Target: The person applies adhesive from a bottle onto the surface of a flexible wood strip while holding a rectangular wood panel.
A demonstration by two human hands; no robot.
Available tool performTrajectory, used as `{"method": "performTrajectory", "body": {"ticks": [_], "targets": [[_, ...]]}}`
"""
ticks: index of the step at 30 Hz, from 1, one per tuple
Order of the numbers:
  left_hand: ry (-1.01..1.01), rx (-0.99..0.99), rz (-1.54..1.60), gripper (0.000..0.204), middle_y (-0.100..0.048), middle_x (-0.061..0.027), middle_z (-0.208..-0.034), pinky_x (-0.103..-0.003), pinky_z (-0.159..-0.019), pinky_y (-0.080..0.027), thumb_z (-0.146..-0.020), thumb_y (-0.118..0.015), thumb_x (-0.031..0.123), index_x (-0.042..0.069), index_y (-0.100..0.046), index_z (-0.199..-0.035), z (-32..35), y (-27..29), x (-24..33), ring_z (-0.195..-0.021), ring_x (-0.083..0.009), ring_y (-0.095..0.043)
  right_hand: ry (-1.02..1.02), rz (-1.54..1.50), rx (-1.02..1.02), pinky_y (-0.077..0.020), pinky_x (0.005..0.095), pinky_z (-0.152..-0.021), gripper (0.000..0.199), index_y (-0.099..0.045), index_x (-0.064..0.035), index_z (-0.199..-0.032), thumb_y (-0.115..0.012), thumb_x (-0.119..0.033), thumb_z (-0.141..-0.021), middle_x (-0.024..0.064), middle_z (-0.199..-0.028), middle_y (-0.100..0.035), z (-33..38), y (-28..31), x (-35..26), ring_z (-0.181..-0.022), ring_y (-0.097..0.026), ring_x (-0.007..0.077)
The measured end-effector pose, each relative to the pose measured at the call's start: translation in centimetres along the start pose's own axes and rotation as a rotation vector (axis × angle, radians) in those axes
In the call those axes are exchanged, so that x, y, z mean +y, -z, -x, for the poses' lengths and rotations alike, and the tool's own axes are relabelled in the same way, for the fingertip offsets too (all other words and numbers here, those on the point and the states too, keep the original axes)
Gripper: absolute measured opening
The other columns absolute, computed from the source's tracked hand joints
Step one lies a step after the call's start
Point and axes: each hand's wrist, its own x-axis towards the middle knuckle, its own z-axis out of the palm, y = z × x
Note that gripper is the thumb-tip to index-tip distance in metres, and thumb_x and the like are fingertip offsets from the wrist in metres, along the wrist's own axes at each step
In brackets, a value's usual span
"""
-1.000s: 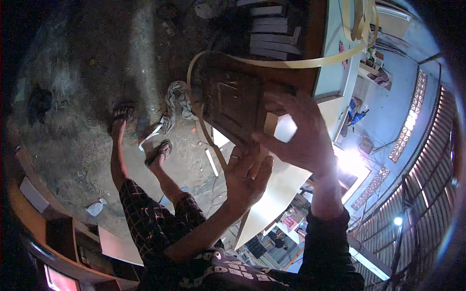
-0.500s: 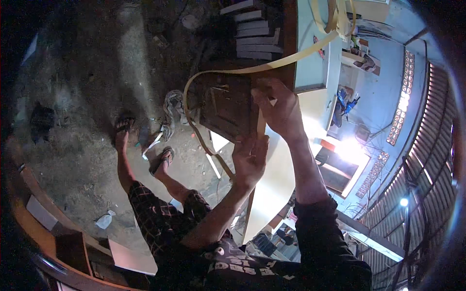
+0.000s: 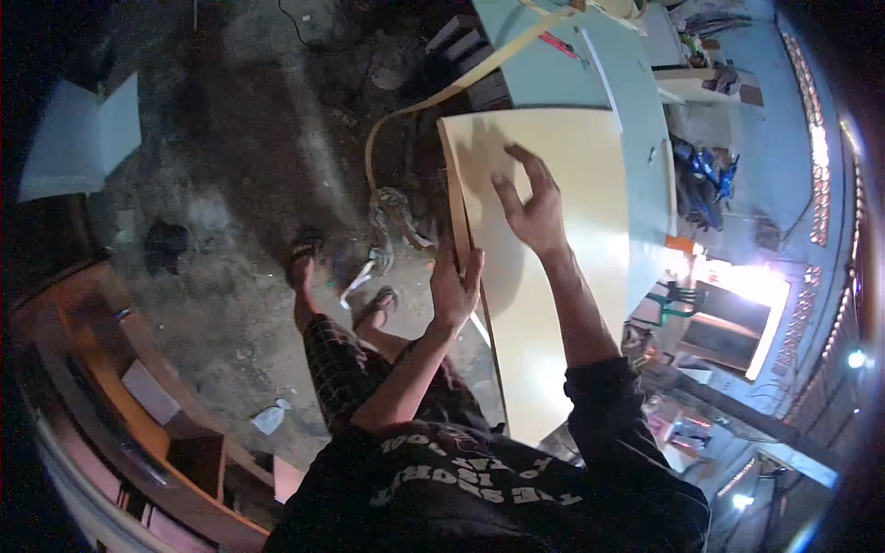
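Observation:
A large cream board (image 3: 562, 276) lies in front of me, with its brownish narrow edge facing left. At that edge, my left hand (image 3: 454, 290) is closed, its thumb lying along the top side and its fingers on the edge face. My right hand (image 3: 535, 207) is held open over the board, thumb and fingers spread and nothing in them, with a shadow beside it. From a loose coil at the top, a long pale yellow strip (image 3: 461, 81) curves left and hangs down past the board's far corner. Its lower end is hard to follow.
Under the board and beyond it is a pale blue-green tabletop (image 3: 535, 69) with a red-handled tool (image 3: 560, 44). Stacked boards (image 3: 470, 55) stand to its left. A crumpled cloth (image 3: 396, 217) and a white plastic bag (image 3: 270, 417) lie on the floor. Wooden furniture (image 3: 175, 405) is at lower left.
My view has turned, and the board's top face now shows broadly. The right hand has come off the edge and opened above the board. My left hand stays at the edge.

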Motion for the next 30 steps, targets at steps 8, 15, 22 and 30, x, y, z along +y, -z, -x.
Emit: {"method": "performTrajectory", "body": {"ticks": [8, 15, 22, 30], "targets": [[-0.098, 0.133, -0.147, 0.043, -0.056, -0.0093, -0.092, -0.034, -0.07, -0.046, -0.093, -0.059, 0.028, -0.003, -0.044, -0.119, 1.3, 0.4, 0.0, -0.081, -0.0186, -0.056, -0.484, -0.159, 0.103, -0.0456, 0.0385, -0.094, 0.036, -0.058, 0.0024, -0.116, -0.065, -0.014, -0.085, 0.0204, -0.114, -0.061, 29.3, 8.0, 2.1, -0.11, -0.058, 0.0327], [-0.213, 0.135, -0.099, 0.052, -0.055, -0.0181, -0.112, -0.034, -0.085, -0.047, -0.094, -0.058, 0.019, -0.005, -0.034, -0.133, 6.2, -1.9, -1.8, -0.101, -0.0236, -0.056, -0.477, -0.059, 0.094, -0.0404, 0.0446, -0.1, 0.05, -0.051, -0.0018, -0.126, -0.067, -0.012, -0.08, 0.0207, -0.128, -0.051, 39.7, 8.2, 0.0, -0.119, -0.049, 0.0377], [-0.119, 0.034, -0.234, 0.05, -0.057, -0.0246, -0.114, -0.037, -0.085, -0.047, -0.097, -0.051, 0.035, -0.007, -0.046, -0.125, 7.9, -2.0, -3.0, -0.102, -0.029, -0.058, -0.513, 0.08, 0.052, -0.0346, 0.0478, -0.104, 0.06, -0.049, -0.0073, -0.133, -0.069, -0.023, -0.079, 0.0186, -0.139, -0.044, 40.6, 7.0, -0.9, -0.126, -0.043, 0.0374], [0.059, -0.124, -0.257, 0.058, -0.06, -0.0211, -0.102, -0.038, -0.08, -0.046, -0.097, -0.051, 0.043, -0.013, -0.05, -0.114, 8.5, -1.7, -5.5, -0.092, -0.0258, -0.057, -0.534, 0.073, 0.018, -0.0327, 0.0478, -0.106, 0.058, -0.049, -0.0087, -0.135, -0.067, -0.027, -0.083, 0.0182, -0.143, -0.041, 41.1, 6.9, 0.0, -0.131, -0.038, 0.0363]]}}
